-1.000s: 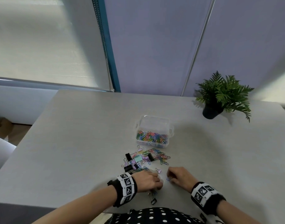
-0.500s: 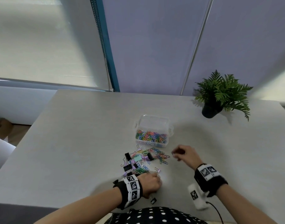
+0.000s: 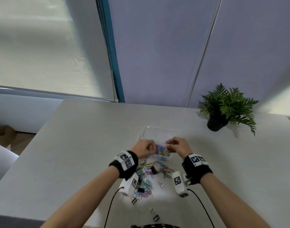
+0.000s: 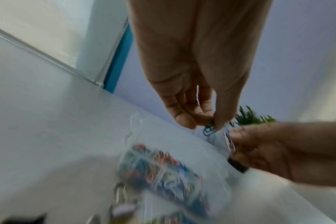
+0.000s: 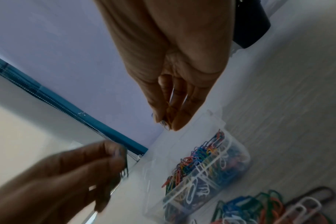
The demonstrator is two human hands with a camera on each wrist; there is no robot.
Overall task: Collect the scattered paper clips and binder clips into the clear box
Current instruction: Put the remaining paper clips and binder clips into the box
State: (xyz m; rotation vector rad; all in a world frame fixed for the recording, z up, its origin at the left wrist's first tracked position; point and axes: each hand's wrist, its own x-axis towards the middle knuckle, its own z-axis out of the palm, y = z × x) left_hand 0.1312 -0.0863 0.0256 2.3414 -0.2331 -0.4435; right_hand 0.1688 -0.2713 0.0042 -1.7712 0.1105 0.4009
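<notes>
The clear box (image 3: 157, 131) stands mid-table, partly filled with coloured paper clips (image 5: 199, 157). Both hands hover just above it. My left hand (image 3: 152, 147) pinches a few blue-green paper clips (image 4: 209, 129) between thumb and fingers. Over the box's right side, my right hand (image 3: 168, 143) pinches a small bunch of clips (image 5: 168, 118) at its fingertips. A loose pile of coloured paper clips and binder clips (image 3: 151, 171) lies on the table just in front of the box, below my wrists.
A black binder clip (image 3: 155, 215) lies alone near the grey table's (image 3: 75, 145) front edge, and a small pink one (image 3: 161, 184) sits right of the pile. A potted fern (image 3: 223, 111) stands at the back right. Camera cables hang from both wrists.
Both hands left the near side of the pile and rose forward to above the box, the right hand first, each carrying clips.
</notes>
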